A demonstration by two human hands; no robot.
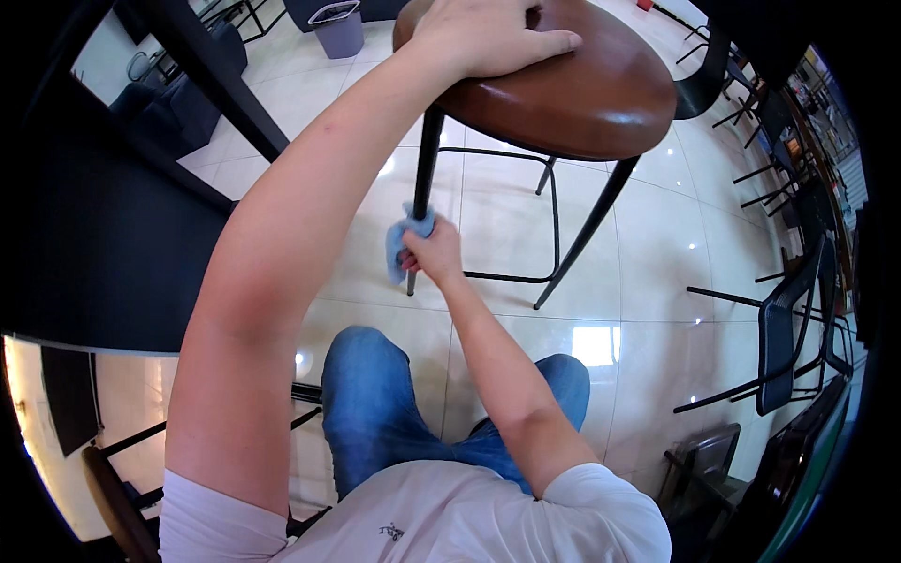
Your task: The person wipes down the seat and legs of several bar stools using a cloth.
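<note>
A tall stool (601,89) with a glossy brown seat and thin black metal legs stands in front of me. My left hand (493,36) rests on top of its seat, thumb stretched out across the surface; the top edge of the picture cuts off part of the fingers. Lower down, my right hand (434,250) is closed round a light blue cloth (399,246). That cloth is wrapped about the lower part of the stool's near left leg (427,164), and the leg's foot shows below it on the floor.
A dark table (113,225) fills the left side. Another brown seat (117,502) shows at the lower left. Black chairs (777,347) line the right side. A grey waste bin (338,33) stands at the back on the shiny tiled floor (657,244).
</note>
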